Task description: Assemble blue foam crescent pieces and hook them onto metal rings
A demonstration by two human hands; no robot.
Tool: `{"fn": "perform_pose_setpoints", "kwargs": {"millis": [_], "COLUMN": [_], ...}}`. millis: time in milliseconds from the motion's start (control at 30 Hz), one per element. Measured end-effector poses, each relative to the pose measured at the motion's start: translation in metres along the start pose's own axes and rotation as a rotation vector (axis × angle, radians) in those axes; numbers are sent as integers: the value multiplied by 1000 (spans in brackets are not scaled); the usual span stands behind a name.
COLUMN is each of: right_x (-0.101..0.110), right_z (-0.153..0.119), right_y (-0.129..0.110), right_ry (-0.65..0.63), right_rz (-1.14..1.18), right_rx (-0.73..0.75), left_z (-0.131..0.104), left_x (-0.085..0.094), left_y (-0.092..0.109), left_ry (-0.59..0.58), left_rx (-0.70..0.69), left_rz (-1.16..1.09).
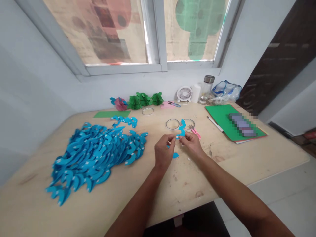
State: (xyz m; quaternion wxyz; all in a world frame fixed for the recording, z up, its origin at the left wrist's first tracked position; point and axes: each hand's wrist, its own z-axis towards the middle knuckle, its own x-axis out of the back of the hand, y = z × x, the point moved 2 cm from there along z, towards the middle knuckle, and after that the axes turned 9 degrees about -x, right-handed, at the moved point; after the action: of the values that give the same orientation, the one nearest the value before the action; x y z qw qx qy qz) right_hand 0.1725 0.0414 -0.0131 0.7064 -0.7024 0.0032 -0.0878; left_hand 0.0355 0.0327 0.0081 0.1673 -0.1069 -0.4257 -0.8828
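Observation:
Both hands meet over the middle of the table at a wavy blue paper piece [182,128] with a small white patch on it. My left hand [165,148] is closed, thumb and finger pinched at the piece's left end. My right hand [191,142] pinches the same piece from the right. Another blue paper bit [175,155] shows just below my fingers. Beyond the hands lie two thin rings, one on the left [172,124] and one on the right [189,124], with pink-handled scissors [195,131] by the right one.
A large heap of blue paper pieces [93,154] covers the table's left. Along the back are green paper flowers [144,99], another ring [148,111], a small white fan [184,94] and a glass bottle [205,90]. A green folder [219,120] and pen [215,124] lie right.

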Motion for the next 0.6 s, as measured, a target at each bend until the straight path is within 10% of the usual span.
{"fn": "perform_pose_setpoints", "kwargs": {"millis": [200,600], "right_x": [-1,-2], "right_z": [0,-5], "right_y": [2,-3], "right_ry": [-26,-41], "right_rz": [-31,-125], "right_rx": [23,70], "left_z": [-3,-2], "left_x": [-3,-2], "left_y": [-2,-4], "left_ry": [-39,-63], "left_rx": [-153,-42], "left_rz": [174,82]}}
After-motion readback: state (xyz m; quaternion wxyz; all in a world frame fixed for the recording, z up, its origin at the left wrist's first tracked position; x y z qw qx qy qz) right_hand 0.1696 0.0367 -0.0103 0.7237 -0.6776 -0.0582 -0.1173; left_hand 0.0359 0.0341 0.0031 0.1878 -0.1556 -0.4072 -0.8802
